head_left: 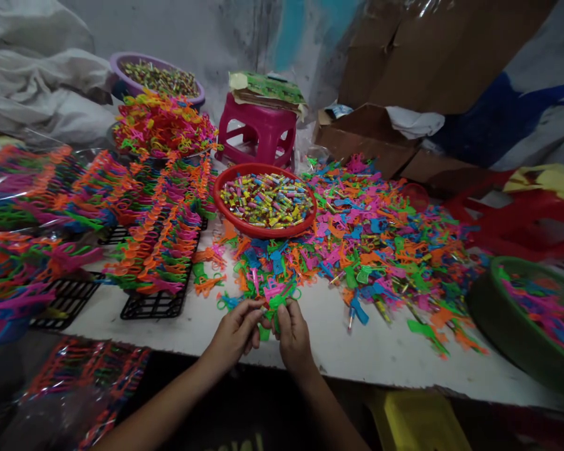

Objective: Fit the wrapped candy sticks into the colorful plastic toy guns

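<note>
Forearms (167, 399) nearest us in the head view. We see the right hand (295, 335) pinching a green toy (277, 304) over the table (371, 351); the left hand (237, 329) pinches a small piece (263, 309) beside it, too blurred for us to identify. Beyond: toy pile (357, 241), red basin (263, 232) of tubes (266, 200).

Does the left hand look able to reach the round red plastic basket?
Probably yes: only low, colourful plastic pieces lie between the left hand and the basket, though that hand looks occupied.
</note>
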The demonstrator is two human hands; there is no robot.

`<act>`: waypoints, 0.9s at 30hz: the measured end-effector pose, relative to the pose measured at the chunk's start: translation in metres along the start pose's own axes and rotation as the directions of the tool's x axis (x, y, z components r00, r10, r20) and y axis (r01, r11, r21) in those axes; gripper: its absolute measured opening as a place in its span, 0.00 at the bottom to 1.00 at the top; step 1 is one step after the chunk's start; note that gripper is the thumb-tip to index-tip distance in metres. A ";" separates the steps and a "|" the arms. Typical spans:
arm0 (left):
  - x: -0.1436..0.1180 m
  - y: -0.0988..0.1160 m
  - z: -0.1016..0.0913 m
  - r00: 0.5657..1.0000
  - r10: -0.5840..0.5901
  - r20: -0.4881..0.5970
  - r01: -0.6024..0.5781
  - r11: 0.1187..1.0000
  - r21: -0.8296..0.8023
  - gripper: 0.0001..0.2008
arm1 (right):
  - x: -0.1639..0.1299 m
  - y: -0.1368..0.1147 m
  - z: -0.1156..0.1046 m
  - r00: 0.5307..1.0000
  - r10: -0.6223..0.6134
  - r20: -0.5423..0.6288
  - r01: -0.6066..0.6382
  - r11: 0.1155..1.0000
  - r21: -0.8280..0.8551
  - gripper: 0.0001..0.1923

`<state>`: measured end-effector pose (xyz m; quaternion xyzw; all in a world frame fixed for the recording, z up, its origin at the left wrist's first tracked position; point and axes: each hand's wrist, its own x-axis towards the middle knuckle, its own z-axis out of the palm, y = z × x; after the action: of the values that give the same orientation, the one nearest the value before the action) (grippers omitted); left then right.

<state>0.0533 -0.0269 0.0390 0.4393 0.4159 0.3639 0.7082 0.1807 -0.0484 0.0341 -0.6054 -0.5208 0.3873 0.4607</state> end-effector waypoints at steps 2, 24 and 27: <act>-0.003 0.000 0.000 0.999 0.054 -0.007 -0.053 0.993 0.109 0.14 | -0.003 -0.002 0.003 1.000 -0.023 -0.012 0.022 0.999 -0.036 0.12; 0.007 -0.032 -0.013 0.909 0.389 0.146 -0.351 0.530 0.772 0.12 | -0.001 0.039 -0.048 0.986 0.148 0.078 -0.068 0.780 -0.622 0.12; 0.009 -0.031 -0.015 0.898 0.412 0.153 -0.367 0.509 0.779 0.12 | 0.000 0.042 -0.050 0.995 0.100 0.009 -0.075 0.803 -0.592 0.10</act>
<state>0.0480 -0.0249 0.0040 0.7782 0.4417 0.3023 0.3285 0.2391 -0.0574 0.0077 -0.7339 -0.5961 0.2391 0.2211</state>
